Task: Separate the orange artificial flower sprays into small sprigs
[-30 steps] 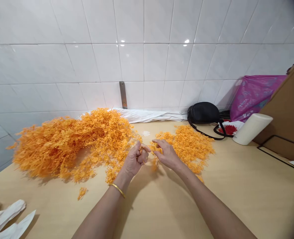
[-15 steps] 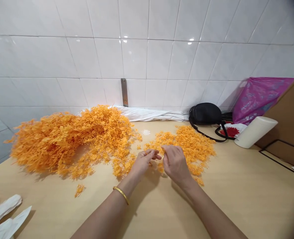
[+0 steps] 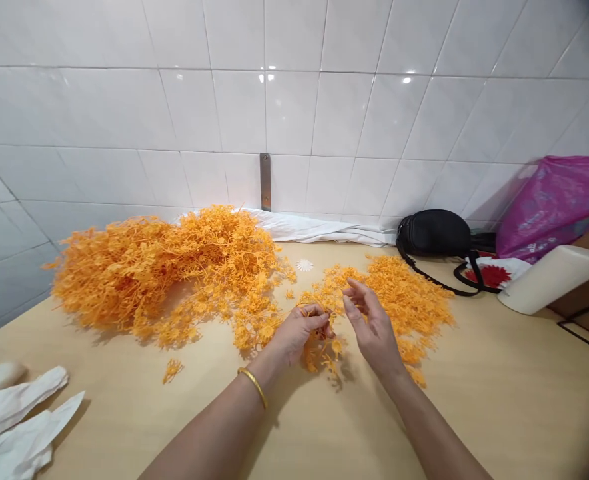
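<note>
My left hand [image 3: 302,331], with a gold bangle on its wrist, pinches an orange plastic flower sprig [image 3: 328,360] that dangles below the fingers. To its right, my right hand [image 3: 376,328] is raised with thumb and fingers apart and nothing visible in them. Behind that hand spreads a low pile of small orange flower pieces [image 3: 404,293]. A much taller heap of orange sprigs [image 3: 174,267] stands on the left of the table. One loose sprig [image 3: 172,370] lies in front of that heap.
On the table [image 3: 139,413], a black bag [image 3: 437,233] with a strap sits at the back right. Beside it are a cream roll [image 3: 554,277], a purple plastic bag [image 3: 549,200] and a red flower [image 3: 489,275]. White gloves [image 3: 24,407] lie front left. A tiled wall [image 3: 344,113] closes the back.
My right hand has moved away from the left and its fingers have spread. The sprig under my left hand now shows plainly. The whole view has shifted, so things appear farther right.
</note>
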Tool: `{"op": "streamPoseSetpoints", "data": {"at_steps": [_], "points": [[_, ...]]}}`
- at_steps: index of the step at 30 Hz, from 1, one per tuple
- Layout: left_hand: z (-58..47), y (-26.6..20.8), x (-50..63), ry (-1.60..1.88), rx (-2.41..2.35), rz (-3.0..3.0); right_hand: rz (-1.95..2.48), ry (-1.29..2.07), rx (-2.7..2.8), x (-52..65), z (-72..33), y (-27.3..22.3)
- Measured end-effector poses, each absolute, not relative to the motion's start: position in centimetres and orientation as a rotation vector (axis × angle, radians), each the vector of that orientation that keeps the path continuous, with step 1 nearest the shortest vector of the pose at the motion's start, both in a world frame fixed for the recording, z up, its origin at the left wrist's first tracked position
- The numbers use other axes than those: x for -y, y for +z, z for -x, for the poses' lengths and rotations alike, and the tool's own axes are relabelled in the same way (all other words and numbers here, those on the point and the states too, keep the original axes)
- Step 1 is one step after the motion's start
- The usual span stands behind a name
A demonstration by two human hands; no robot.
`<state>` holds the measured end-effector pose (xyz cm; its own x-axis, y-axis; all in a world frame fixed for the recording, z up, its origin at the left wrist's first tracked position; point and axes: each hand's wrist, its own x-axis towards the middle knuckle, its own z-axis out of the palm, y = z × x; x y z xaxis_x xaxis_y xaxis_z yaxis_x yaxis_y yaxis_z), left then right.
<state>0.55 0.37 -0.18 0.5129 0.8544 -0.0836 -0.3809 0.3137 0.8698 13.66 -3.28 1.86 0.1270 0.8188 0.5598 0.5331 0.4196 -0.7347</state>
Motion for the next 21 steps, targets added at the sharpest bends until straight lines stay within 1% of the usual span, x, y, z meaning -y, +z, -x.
{"op": "streamPoseSetpoints", "data": {"at_steps": [3, 6, 9, 12, 18, 21], "points": [[-0.7, 0.0, -0.1, 0.871, -0.647, -0.999, 1.238, 0.667, 1.577, 2.3, -14.0, 1.2], [-1.0, -0.1, 0.1, 0.859, -0.659, -1.060, 1.139, 0.968, 1.539, 2.1, -13.8, 1.0], [-1.4, -0.4, 0.2, 0.849, -0.684, -1.120, 1.136, 1.100, 1.495, 2.4, -13.7, 1.3], [-1.7, -0.7, 0.4, 0.872, -0.734, -1.111, 1.233, 1.035, 1.539, 2.6, -13.7, 1.5], [-1.9, -0.2, 0.7, 0.883, -0.725, -1.213, 1.344, 0.579, 1.579, 1.9, -14.1, 0.8], [-1.8, 0.4, 1.1, 0.851, -0.656, -1.162, 1.401, 0.522, 1.343, 1.0, -15.6, 0.7]]}}
